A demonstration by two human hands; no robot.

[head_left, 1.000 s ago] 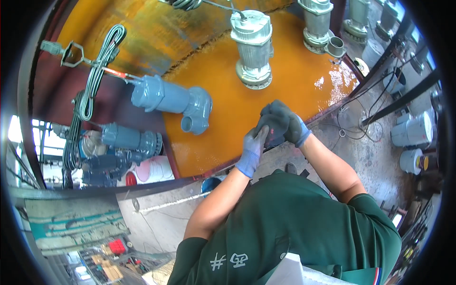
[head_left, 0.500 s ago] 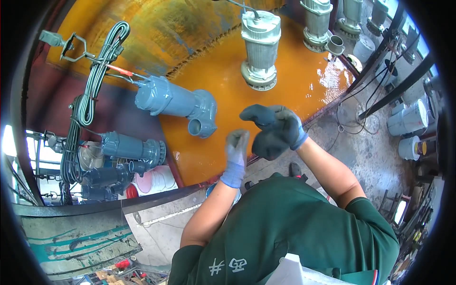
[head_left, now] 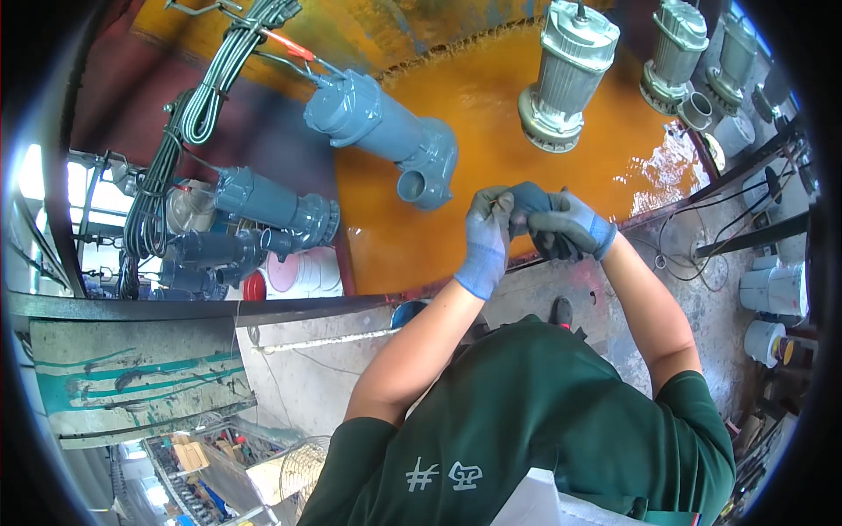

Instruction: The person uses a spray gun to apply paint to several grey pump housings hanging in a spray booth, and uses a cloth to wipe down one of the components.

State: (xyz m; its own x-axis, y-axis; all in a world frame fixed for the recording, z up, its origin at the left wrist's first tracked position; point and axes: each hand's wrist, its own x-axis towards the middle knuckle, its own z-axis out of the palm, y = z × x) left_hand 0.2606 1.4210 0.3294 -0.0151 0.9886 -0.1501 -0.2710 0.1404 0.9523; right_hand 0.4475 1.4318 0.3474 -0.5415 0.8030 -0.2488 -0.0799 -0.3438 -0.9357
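My left hand [head_left: 488,230], in a light blue-grey work glove with dark finger coating, has its fingers pinched on the left end of a dark blue-grey rounded piece [head_left: 529,197]. From the other side my right hand [head_left: 572,226], gloved alike, wraps its fingers around the same piece. What kind of thing it is does not show, since the gloves cover much of it. Just beyond my left hand hangs a freshly coated blue-grey submersible pump [head_left: 377,123], its round outlet facing me. A pale grey-green pump [head_left: 568,79] hangs upright beyond my right hand.
An orange wet-looking trough [head_left: 491,131] lies under the pumps, its near rim just beyond my hands. More blue pumps [head_left: 272,202] and coiled cables [head_left: 219,88] hang at left. White buckets [head_left: 772,289] and black cables stand and lie on the floor at right.
My hands have come together on the dark piece, the left one now gripping it too. The pumps appear shifted up and right as the view turned.
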